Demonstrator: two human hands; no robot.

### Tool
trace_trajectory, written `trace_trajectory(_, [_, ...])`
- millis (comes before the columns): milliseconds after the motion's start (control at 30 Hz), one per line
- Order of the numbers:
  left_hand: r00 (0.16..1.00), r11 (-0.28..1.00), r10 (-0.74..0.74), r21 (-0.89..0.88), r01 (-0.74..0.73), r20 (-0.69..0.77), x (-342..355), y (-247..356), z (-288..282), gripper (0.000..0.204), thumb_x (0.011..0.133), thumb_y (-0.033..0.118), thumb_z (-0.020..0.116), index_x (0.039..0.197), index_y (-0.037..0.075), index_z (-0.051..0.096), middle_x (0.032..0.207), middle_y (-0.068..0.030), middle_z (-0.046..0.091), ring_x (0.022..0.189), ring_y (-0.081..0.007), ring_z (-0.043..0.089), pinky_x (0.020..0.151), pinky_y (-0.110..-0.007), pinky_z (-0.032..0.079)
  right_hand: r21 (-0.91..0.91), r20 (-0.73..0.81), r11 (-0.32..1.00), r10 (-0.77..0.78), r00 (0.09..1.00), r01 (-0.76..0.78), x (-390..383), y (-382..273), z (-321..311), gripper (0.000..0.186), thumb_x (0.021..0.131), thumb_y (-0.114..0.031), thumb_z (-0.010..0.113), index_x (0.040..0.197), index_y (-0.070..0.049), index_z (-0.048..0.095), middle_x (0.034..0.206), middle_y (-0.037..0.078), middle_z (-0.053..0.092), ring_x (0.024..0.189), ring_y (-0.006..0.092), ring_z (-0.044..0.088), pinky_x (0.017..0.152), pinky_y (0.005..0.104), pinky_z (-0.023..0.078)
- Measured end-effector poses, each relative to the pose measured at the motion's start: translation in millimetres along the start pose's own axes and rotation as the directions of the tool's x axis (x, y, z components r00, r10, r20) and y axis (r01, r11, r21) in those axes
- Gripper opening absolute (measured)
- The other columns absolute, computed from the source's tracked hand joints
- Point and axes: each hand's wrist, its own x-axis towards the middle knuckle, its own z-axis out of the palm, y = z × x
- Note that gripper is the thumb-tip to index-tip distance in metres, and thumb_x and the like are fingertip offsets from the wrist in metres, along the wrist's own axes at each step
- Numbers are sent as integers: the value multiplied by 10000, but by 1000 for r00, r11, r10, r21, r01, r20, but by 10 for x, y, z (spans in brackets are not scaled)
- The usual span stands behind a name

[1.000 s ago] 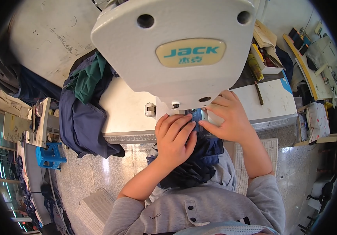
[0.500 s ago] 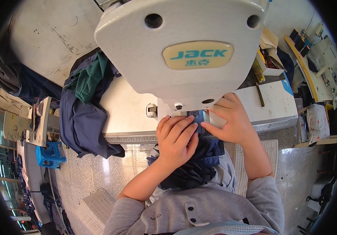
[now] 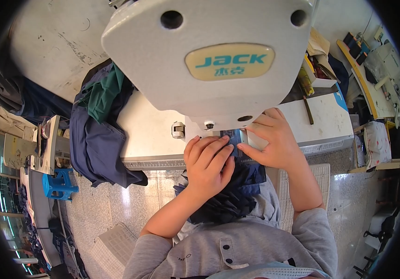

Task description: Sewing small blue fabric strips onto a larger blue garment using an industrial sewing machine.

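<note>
The white tabletop [image 3: 149, 135] has a front edge [image 3: 156, 164] with lines like a ruler. White top shows between the big navy cloth [image 3: 96, 149] on the left and the left grip [image 3: 208, 160]. More shows right of the right grip [image 3: 270, 145], up to the dark stick [image 3: 308, 111]. Above, the big white sewing machine [image 3: 200, 97] hangs low, so there is only a little room under it

The small blue cloth [image 3: 236, 149] is under the front of the machine, between the two grips, near the front edge. The left grip has its fingertips on this cloth, with the fingers close together. I cannot tell if its thumb pinches from below. The right grip is fairly wide, with a gap between thumb and pointing finger. Its thumb tip is just beside the cloth, but I cannot tell if it touches

The left fingers bend and point up and right, and the back of that grip faces up. The right grip leans left, with its fingers up by the machine's bottom and its thumb lower. Both arms come up from below. A dark pile of cloth [image 3: 228, 200] sits on the lap
</note>
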Motion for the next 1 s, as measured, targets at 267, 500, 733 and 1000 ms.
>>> trace_trajectory(267, [1000,1000,-2,0,2,-1,1,3,-6,266,688,68,715,950,106,682,1093,-33,687,1024,-237,625,1019,-437,366,-10,-1,1000,0,1000,0,-4,-5,5,370,691,-229,796,1001,-51,700,1119,17,680,1080,236,580,911,398,430])
trace_trajectory(500, [1000,1000,-2,8,2,-7,-1,7,-3,258,693,76,717,947,110,682,1090,-27,688,1018,-233,627,1012,-438,371,-26,-22,999,-21,1000,20,-5,2,19,380,695,-240,795,1013,-55,698,1130,13,678,1085,244,578,911,405,429])
trace_trajectory(733, [1000,1000,-4,6,4,-8,-10,9,5,264,689,77,720,948,114,681,1092,-21,690,1017,-233,626,1004,-441,377,-29,-27,999,-28,999,27,-10,6,17,387,695,-245,798,1022,-63,698,1135,12,676,1083,244,578,905,405,430])
trace_trajectory(1000, [1000,1000,-5,6,5,-12,-13,12,4,268,681,70,721,943,113,683,1088,-22,690,1009,-234,627,999,-442,380,-12,-30,999,-36,999,36,-15,12,21,389,697,-253,799,1020,-63,694,1129,13,673,1084,243,581,910,408,430])
